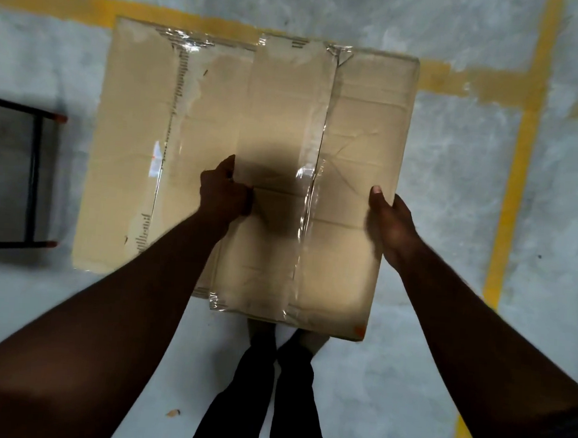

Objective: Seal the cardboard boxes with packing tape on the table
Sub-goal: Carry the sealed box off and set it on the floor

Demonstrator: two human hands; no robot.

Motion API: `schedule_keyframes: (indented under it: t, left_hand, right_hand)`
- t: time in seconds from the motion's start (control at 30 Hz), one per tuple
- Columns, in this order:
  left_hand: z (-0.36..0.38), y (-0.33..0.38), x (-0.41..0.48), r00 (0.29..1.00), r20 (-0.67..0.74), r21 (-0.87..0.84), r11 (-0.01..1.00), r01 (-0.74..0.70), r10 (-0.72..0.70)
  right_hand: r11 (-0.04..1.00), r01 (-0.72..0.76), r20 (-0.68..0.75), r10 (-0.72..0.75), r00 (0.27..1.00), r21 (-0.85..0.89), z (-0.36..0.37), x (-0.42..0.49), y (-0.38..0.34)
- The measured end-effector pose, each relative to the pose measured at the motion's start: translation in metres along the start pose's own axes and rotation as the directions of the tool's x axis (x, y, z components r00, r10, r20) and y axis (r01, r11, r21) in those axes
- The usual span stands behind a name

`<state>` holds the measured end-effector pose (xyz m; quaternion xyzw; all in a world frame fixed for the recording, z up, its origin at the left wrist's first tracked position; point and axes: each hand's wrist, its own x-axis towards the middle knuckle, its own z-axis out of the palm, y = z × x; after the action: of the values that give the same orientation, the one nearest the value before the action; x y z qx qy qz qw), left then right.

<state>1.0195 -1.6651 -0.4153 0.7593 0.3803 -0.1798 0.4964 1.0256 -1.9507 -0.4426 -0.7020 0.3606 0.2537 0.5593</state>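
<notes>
Cardboard, two boxes, seen from straight above. You hold the held box point(281, 115) between both hands, its near edge covering your feet. Your left hand point(222, 195) grips its left edge about midway along, fingers curled round the rim. Your right hand point(390, 222) clamps the opposite edge at about the same level, thumb point(376, 192) lying flat on the top face; the other fingers go under the side and are hidden. A strip of clear tape point(312, 186) runs the full length of the held box along its centre seam, right of the middle, wrinkled and glinting, with the ends folded over the far and near edges. An orange mark point(359, 330) sits at the near right corner of the held box. Left of the held box, and partly covered by it, lies the second box point(132, 139), lower down on the grey floor point(446, 298); whether the two touch you cannot tell from here. The second box carries its own shiny tape line point(170, 142) along a seam with dark print beside it. Further left of the held box stands a black metal frame point(33, 180) with orange-tipped feet, cut off by the edge of the view. Yellow painted lines point(520, 166) pass beyond and to the right of the held box. Your dark-trousered legs point(289, 390) show below its near edge, and a small brown scrap point(173, 412) lies on the floor to their left.
</notes>
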Motion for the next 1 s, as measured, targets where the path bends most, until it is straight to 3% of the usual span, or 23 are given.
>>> schedule_keyframes:
  t: [0.23,0.6,0.73,0.87,1.0]
  left_hand:
    - [0.025,-0.012,0.016,0.998,-0.055,0.155,0.987,0.037,-0.029]
    - [0.049,-0.02,0.0,0.971,-0.168,0.329,0.938,-0.108,0.17]
    - [0.048,-0.019,0.0,0.969,-0.194,0.459,0.887,-0.049,0.154]
    - [0.041,-0.03,-0.009,0.976,-0.148,0.509,0.858,-0.064,0.161]
    - [0.03,-0.045,-0.026,0.99,-0.088,0.507,0.86,-0.054,0.113]
  right_hand:
    - [0.998,-0.067,0.038,0.068,0.997,-0.013,0.006,0.025,0.01]
    - [0.996,-0.006,-0.007,0.005,1.0,-0.089,0.006,0.036,0.02]
    - [0.979,-0.029,-0.025,0.025,0.999,-0.203,0.007,0.036,0.019]
    - [0.945,-0.136,-0.059,0.124,0.991,-0.296,0.009,0.038,0.015]
    - [0.916,-0.135,-0.134,0.09,0.987,-0.377,0.022,0.018,0.005]
